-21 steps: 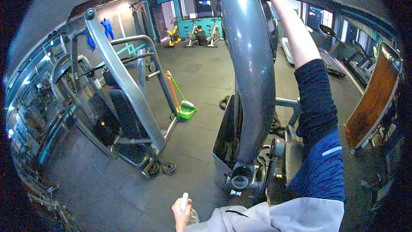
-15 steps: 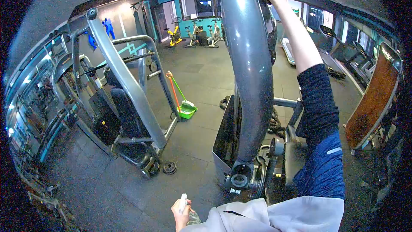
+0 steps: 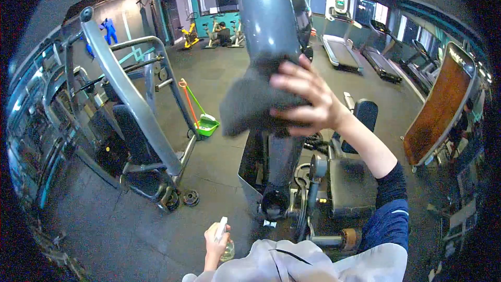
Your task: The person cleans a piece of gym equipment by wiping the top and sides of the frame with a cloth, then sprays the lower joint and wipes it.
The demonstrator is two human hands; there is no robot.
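Observation:
My right hand [image 3: 308, 96] presses a dark grey cloth [image 3: 248, 107] against the tall, glossy grey column [image 3: 266, 18] of an exercise machine. The cloth hangs off to the left of the fingers, and both are smeared by motion. Low in the view, my left hand [image 3: 215, 237] grips a spray bottle [image 3: 227, 250] with a white nozzle and a clear, pale yellowish body. That hand hovers left of the machine, apart from it.
Another machine with a slanted grey frame [image 3: 125, 89] stands at left, near a green dustpan [image 3: 207, 125]. A padded bench [image 3: 355, 188] adjoins the column at right. Treadmills [image 3: 342, 52] and a brown board [image 3: 441, 107] stand farther right. A person [image 3: 223, 35] sits by the exercise bikes at back.
My right hand has come down from the top of the column to its middle, with the cloth now in plain sight. My left hand, holding the spray bottle, has risen slightly.

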